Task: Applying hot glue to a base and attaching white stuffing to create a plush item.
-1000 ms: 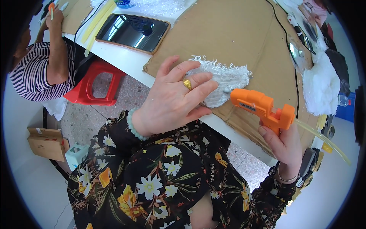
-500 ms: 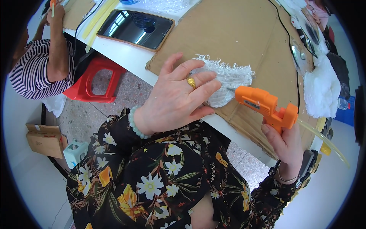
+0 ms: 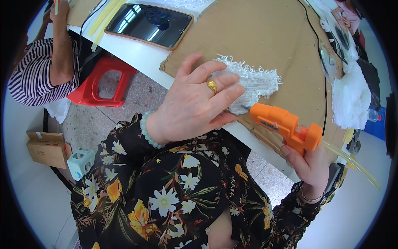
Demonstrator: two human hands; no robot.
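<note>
A piece of white shaggy fabric [image 3: 259,85] with a curly fringed edge lies on the brown cardboard. My left hand [image 3: 195,97], a gold ring on one finger, rests on its left part with fingers stretched and somewhat spread, hiding some of the cloth. In my right hand [image 3: 306,164] is an orange hot glue gun [image 3: 275,122], gripped by the handle. Its nozzle points left and touches or nearly touches the fabric's near edge, close to my left fingertips. A clear yellowish glue stick [image 3: 352,159] sticks out from the gun's back.
A cardboard sheet [image 3: 248,29] covers much of the white table. A phone [image 3: 149,25] and yellowish glue sticks [image 3: 105,23] lie at the far left. White fluffy material [image 3: 351,97] and a black cable [image 3: 319,54] are on the right. A person in stripes [image 3: 45,74] works beyond a red stool [image 3: 101,83].
The glue gun in my right hand has moved slightly left and nearer to me, its nozzle along the fabric's near edge. My left hand stays on the fabric, with little shift.
</note>
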